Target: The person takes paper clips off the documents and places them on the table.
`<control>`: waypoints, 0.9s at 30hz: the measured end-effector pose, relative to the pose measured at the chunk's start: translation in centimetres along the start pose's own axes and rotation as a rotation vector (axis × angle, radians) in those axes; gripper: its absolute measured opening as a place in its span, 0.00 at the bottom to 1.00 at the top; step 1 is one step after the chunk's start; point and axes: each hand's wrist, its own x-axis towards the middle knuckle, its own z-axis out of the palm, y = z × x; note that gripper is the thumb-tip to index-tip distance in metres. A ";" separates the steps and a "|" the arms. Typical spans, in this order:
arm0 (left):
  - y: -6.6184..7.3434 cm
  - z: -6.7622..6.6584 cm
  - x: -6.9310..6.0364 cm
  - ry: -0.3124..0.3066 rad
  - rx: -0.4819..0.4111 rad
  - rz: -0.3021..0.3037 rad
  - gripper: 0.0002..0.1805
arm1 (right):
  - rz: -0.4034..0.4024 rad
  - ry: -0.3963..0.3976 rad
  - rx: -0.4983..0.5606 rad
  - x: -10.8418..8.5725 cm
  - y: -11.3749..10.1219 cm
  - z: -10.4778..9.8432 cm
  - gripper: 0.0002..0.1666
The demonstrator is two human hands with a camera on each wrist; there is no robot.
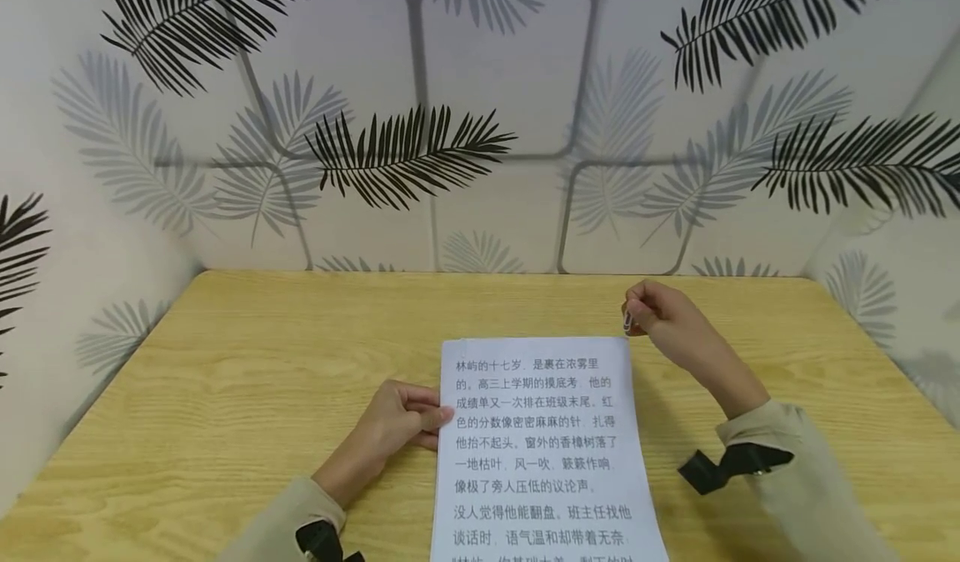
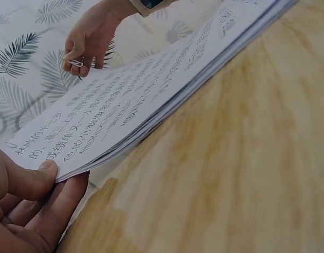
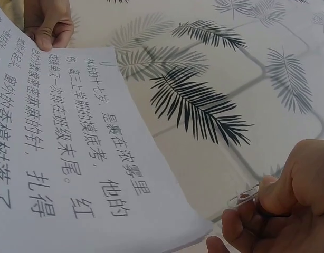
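Note:
A stack of printed sheets [image 1: 536, 445] is held up by its left edge, pinched between thumb and fingers of the left hand [image 1: 405, 420]. The right hand [image 1: 671, 320] pinches a small silver paper clip [image 1: 627, 321] just off the top right corner of the stack, apart from it. In the right wrist view the clip [image 3: 243, 196] sticks out from between thumb and forefinger. Another clip [image 3: 107, 64] sits on the sheets' edge at the top left corner, seen also in the left wrist view as a small loop [image 2: 12, 144].
A wood-grain table [image 1: 262, 378] lies beneath the hands. Behind it stands a pale wall covering [image 1: 495, 212] with dark and grey leaf patterns. Dark wrist cameras are strapped over the light sleeves [image 1: 810, 470].

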 end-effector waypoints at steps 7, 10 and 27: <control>0.0 0.0 0.1 -0.006 -0.014 0.000 0.14 | 0.035 0.017 -0.027 -0.3 0.7 -1.7 0.11; 0.0 0.0 0.1 -0.008 -0.008 0.009 0.13 | 0.052 0.005 -0.018 -0.4 0.9 -2.4 0.14; -0.1 0.2 -0.1 -0.024 -0.011 0.015 0.13 | 0.149 0.012 -0.243 -1.4 5.8 -4.4 0.17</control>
